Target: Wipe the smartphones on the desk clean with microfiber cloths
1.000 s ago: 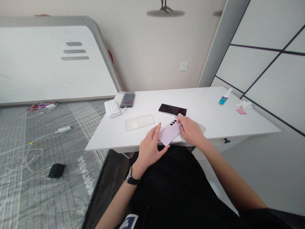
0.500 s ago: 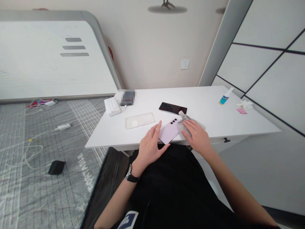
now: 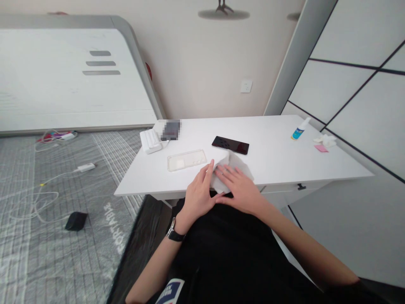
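One pale cloth (image 3: 236, 159) lies at the near edge of the counter (image 3: 278, 147), the right hand (image 3: 238, 189) flat on it, fingers slightly spread. The left hand (image 3: 198, 192) curves at its nine o'clock, thumb parted from fingers; whether it grips anything, I can't tell. That cloth looks light and limp, best pinched at its twelve-o'clock corner. The edge drops away at six; a dark phone (image 3: 230, 145) limits twelve, and more room spreads toward two.
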Demonstrator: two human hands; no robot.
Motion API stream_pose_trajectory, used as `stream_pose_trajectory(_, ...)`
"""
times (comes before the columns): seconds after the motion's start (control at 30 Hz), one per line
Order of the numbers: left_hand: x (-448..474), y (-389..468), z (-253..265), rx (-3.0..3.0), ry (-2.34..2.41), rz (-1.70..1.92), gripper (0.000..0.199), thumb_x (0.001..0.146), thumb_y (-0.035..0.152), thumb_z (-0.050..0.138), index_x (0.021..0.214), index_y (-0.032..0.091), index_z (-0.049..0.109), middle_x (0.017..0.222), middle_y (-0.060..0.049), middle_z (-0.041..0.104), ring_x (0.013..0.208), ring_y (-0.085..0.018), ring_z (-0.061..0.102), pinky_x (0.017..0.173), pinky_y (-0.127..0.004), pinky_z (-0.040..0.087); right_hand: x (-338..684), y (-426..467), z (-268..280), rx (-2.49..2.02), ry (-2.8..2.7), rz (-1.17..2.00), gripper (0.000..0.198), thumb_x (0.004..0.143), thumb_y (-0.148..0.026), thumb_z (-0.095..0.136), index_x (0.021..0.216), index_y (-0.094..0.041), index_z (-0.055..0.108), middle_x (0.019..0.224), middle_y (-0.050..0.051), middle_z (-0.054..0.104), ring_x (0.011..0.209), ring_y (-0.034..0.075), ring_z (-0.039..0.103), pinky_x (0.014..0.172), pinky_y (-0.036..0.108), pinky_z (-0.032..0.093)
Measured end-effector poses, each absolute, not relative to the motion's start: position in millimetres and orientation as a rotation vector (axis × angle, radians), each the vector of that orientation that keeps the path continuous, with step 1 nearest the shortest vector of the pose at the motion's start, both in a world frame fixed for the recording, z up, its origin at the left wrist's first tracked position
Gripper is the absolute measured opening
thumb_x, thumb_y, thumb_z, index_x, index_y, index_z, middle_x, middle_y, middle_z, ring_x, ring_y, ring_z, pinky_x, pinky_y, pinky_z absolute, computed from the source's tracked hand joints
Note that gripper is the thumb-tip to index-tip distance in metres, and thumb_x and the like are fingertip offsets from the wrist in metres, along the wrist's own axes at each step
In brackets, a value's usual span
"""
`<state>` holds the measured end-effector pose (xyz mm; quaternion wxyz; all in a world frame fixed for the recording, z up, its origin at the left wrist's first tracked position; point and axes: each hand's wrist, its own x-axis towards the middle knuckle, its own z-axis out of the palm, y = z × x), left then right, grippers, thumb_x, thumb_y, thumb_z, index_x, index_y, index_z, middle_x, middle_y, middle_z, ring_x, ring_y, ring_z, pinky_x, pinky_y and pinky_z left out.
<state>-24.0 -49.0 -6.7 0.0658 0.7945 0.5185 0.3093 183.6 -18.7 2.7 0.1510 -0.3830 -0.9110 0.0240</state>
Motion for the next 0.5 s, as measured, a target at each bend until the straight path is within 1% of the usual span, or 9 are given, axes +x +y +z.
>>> stream_pose_trajectory(0.03,-23.9,-49.0,-6.3,2.392,1.561,0.926,0.102,0.089,0.035,0.069,0.166,0.028,0.002,0.158,-0.015,0.042,0.139,-0.032,0.052,0.103,-0.045,0.056,183.4,-20.9,3.1,-0.984,-2.672,0.112,0.098,0.091,-0.082,0.041,0.161,-0.014,0.033,0.166,0.012,0.033,0.155,0.031,0.030,0.127,0.055,0.027)
stream_pose_trajectory(0.1,-23.7,-49.0,-5.6,2.382,1.566,0.922,0.104,0.088,0.032,0.069,0.165,0.028,0.000,0.159,-0.015,0.040,0.138,-0.032,0.053,0.102,-0.045,0.056,185.8,-20.3,4.6,-0.935,-2.697,0.141,0.091,0.094,-0.080,0.038,0.161,-0.018,0.033,0.166,0.009,0.035,0.154,0.029,0.032,0.127,0.054,0.028)
stream_pose_trajectory(0.17,-23.4,-49.0,-5.1,2.377,1.575,0.938,0.107,0.087,0.039,0.072,0.165,0.029,-0.001,0.159,-0.015,0.040,0.135,-0.032,0.055,0.102,-0.046,0.056,189.1,-16.0,6.1,-1.132,-2.608,0.082,0.082,0.100,-0.072,0.034,0.161,-0.017,0.034,0.165,0.010,0.035,0.154,0.030,0.033,0.125,0.056,0.030)
stream_pose_trajectory(0.2,-23.3,-48.9,-5.0,2.376,1.574,0.947,0.108,0.087,0.043,0.073,0.165,0.029,-0.001,0.159,-0.015,0.041,0.133,-0.031,0.057,0.102,-0.046,0.056,189.5,-14.8,6.5,-1.234,-2.553,0.044,0.081,0.101,-0.071,0.033,0.160,-0.015,0.034,0.166,0.012,0.034,0.154,0.032,0.032,0.124,0.058,0.030)
stream_pose_trajectory(0.27,-23.4,-48.9,-4.8,2.376,1.567,0.949,0.107,0.088,0.043,0.072,0.165,0.028,-0.001,0.158,-0.016,0.041,0.133,-0.031,0.057,0.102,-0.046,0.056,186.9,-17.7,6.4,-1.263,-2.540,0.017,0.091,0.097,-0.077,0.036,0.160,-0.011,0.033,0.166,0.014,0.032,0.154,0.036,0.030,0.124,0.060,0.029)
stream_pose_trajectory(0.33,-23.8,-49.0,-4.6,2.376,1.557,0.922,0.104,0.088,0.034,0.070,0.165,0.028,-0.001,0.159,-0.016,0.040,0.136,-0.032,0.055,0.102,-0.045,0.056,183.3,-25.3,5.0,-1.074,-2.648,0.056,0.104,0.089,-0.086,0.038,0.161,-0.011,0.030,0.166,0.014,0.031,0.155,0.035,0.029,0.126,0.057,0.027)
stream_pose_trajectory(0.37,-23.9,-49.0,-4.6,2.374,1.555,0.911,0.104,0.088,0.031,0.068,0.165,0.028,-0.001,0.159,-0.016,0.040,0.137,-0.032,0.054,0.102,-0.045,0.056,183.3,-28.6,4.1,-0.971,-2.699,0.078,0.107,0.087,-0.088,0.038,0.162,-0.012,0.029,0.166,0.013,0.032,0.155,0.033,0.030,0.126,0.055,0.027)
stream_pose_trajectory(0.43,-23.8,-49.2,-4.8,2.371,1.561,0.911,0.103,0.088,0.030,0.069,0.165,0.028,0.000,0.159,-0.016,0.040,0.137,-0.032,0.054,0.102,-0.045,0.056,188.4,-29.9,1.8,-0.935,-2.712,0.080,0.101,0.091,-0.085,0.036,0.162,-0.014,0.028,0.166,0.011,0.033,0.154,0.030,0.032,0.126,0.054,0.029)
stream_pose_trajectory(0.5,-23.5,-49.3,-5.3,2.374,1.563,0.944,0.105,0.088,0.039,0.071,0.165,0.029,0.001,0.158,-0.016,0.042,0.134,-0.033,0.056,0.102,-0.046,0.056,197.8,-25.9,-0.5,-1.125,-2.602,0.016,0.091,0.097,-0.077,0.035,0.163,-0.014,0.027,0.165,0.013,0.034,0.154,0.032,0.033,0.124,0.058,0.030)
